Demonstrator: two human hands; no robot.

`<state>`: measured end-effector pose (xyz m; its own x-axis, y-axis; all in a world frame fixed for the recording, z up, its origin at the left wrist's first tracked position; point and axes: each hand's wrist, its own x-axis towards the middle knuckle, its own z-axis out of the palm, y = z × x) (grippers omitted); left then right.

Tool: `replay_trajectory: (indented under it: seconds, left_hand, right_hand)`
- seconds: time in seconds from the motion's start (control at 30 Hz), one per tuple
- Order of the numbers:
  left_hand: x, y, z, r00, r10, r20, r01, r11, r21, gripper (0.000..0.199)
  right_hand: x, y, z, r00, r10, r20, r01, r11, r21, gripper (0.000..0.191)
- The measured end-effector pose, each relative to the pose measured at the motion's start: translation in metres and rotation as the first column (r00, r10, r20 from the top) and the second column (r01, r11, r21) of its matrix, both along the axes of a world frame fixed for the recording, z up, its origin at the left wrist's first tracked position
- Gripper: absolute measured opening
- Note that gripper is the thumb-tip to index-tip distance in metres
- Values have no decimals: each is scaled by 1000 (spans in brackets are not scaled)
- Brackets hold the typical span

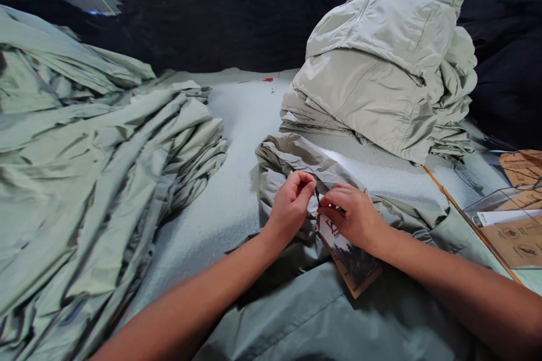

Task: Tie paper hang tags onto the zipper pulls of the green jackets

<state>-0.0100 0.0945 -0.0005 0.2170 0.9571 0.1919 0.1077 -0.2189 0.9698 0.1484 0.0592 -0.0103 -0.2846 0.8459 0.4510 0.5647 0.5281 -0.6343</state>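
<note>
Okay, from here my left grip (290,208) and right grip (351,217) are both pinched closed on a thin black cord (317,196) above a cardboard hang tag (347,256), which lies on a crumpled sage jacket (288,161) toward the surface's (237,124) near edge.

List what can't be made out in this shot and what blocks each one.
Head view only:
- Where the black cord runs: hidden by the left hand and right hand.
- Print on the hang tag: partly covered by the right hand; the rest is too dark and small.
- Cards: cut off by the right edge.
- Red mark: too small to identify.
</note>
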Motion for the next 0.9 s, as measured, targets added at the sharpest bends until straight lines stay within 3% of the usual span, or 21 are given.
replay_trajectory:
  seconds: [0.1,0.27,0.5,0.9]
  left_hand:
    - [0,0,2,994,-22,109,39,987,-153,15]
    - [0,-4,3,974,-93,206,167,911,-378,29]
    - [4,-8,-2,955,7,298,123,901,-415,22]
    - [8,-9,-8,909,29,416,162,895,-417,19]
  right_hand:
    - [1,0,-3,992,-71,-103,64,996,-67,11]
    - [4,4,-7,961,-143,-237,121,987,-104,12]
    - [3,6,-7,989,-51,-141,62,996,71,11]
    - [-4,2,-8,982,0,189,-28,989,146,24]
